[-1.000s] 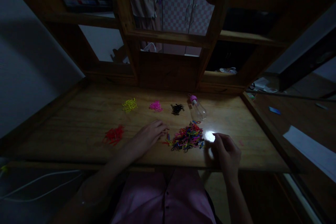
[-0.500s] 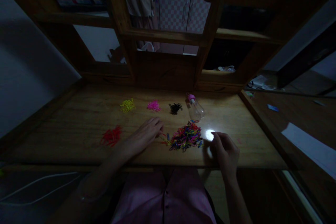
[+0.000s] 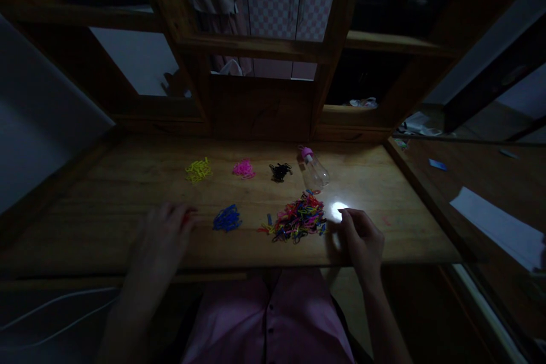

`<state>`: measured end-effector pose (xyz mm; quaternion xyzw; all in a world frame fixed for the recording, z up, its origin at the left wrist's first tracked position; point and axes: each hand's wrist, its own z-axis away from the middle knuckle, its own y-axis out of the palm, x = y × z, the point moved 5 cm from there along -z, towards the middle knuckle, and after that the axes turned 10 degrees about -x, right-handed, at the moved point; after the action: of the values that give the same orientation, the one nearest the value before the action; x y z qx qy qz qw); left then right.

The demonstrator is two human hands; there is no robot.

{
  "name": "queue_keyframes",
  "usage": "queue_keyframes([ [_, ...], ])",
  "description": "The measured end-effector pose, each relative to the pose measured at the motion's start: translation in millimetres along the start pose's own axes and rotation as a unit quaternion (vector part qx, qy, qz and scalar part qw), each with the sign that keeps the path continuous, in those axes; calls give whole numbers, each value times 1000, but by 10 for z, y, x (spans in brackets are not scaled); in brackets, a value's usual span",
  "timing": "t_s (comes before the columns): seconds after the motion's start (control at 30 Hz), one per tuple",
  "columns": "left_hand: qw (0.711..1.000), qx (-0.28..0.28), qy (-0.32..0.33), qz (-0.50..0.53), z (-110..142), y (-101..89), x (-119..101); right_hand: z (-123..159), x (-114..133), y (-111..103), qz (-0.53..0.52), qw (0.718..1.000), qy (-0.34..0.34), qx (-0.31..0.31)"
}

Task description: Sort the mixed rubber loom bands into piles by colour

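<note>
My left hand [image 3: 164, 236], smeared by motion, is over the left of the table. Its fingers are drawn together on a thin red streak, which looks like a red rubber band [image 3: 197, 217]. More red bands [image 3: 186, 216] show beside the fingers, mostly hidden by the hand. My right hand [image 3: 362, 233] rests just right of a mixed heap of small coloured rubber bands [image 3: 301, 219]. Thumb and forefinger are pinched; whatever is between them is too small to make out. Between my hands lies a blue pile [image 3: 227, 218].
Yellow [image 3: 198, 170], pink [image 3: 244, 169] and black [image 3: 280, 172] piles of bands form a row farther back. A clear bulb-shaped bottle with a pink cap [image 3: 315, 169] lies behind the heap. Wooden shelving [image 3: 264, 108] borders the table's back; white paper [image 3: 499, 227] lies at right.
My left hand has swung left from the mixed heap to the red bands, uncovering the blue pile. The right hand stays pinched beside the heap. The view has shifted slightly.
</note>
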<state>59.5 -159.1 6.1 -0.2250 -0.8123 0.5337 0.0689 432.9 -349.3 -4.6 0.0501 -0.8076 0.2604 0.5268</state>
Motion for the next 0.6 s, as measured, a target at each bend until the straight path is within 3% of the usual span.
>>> queue_keyframes([
  [0.1,987,67,94,116,49,163,-707,9,2,-11,4,1000,-4,-12],
  [0.17,981,92,111,130,99,250,-1049,14,6,-14,12,1000,-9,-16],
  [0.3,987,102,83,89,146,355,-1290,15,11,-12,21,1000,-15,-12],
  [0.43,984,121,86,96,135,340,-1102,13,-4,-6,23,1000,-16,-7],
  [0.5,992,88,49,78,113,259,-794,15,-13,-7,23,1000,-15,-10],
  [0.6,999,-15,-38,5,123,72,-175,18,-22,-5,25,1000,-14,-12],
])
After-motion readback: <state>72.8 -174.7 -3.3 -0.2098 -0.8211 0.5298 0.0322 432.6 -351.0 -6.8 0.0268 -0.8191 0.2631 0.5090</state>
